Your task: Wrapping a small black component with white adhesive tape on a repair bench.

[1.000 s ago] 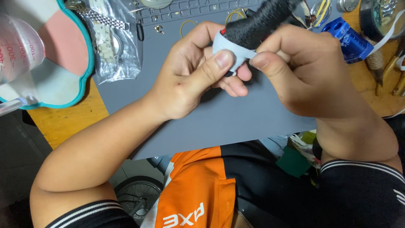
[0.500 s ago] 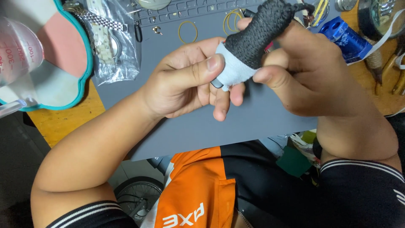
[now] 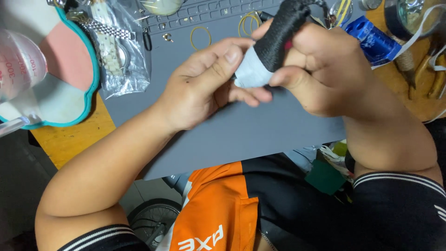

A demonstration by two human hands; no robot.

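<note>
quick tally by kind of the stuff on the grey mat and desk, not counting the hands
black-wrapped tool with pale end, held in both hands: 1
yellow rubber bands on the grey mat: 2
clear plastic bag: 1
blue cylinder: 1
measuring cup: 1
teal-rimmed tray: 1
total: 7

A grey mat (image 3: pixel 260 130) covers most of the wooden table (image 3: pixel 74 139). At its far edge lie several yellow rubber bands (image 3: pixel 200 37), a small black ring (image 3: pixel 147 41) and a small metal screw (image 3: pixel 167 37), just before a keyboard (image 3: pixel 204 9). To the left, a clear plastic bag (image 3: pixel 121 51) holds a metal watch band (image 3: pixel 104 30). Beside it sits a teal-rimmed tray (image 3: pixel 95 79) with a pink inside, and a clear measuring cup (image 3: pixel 18 65) stands at the far left. At the right, a blue cylinder (image 3: pixel 371 42) lies near the mat's corner, with a white strap (image 3: pixel 413 35) running past it and some tools, too blurred to tell apart, by the edge.
</note>
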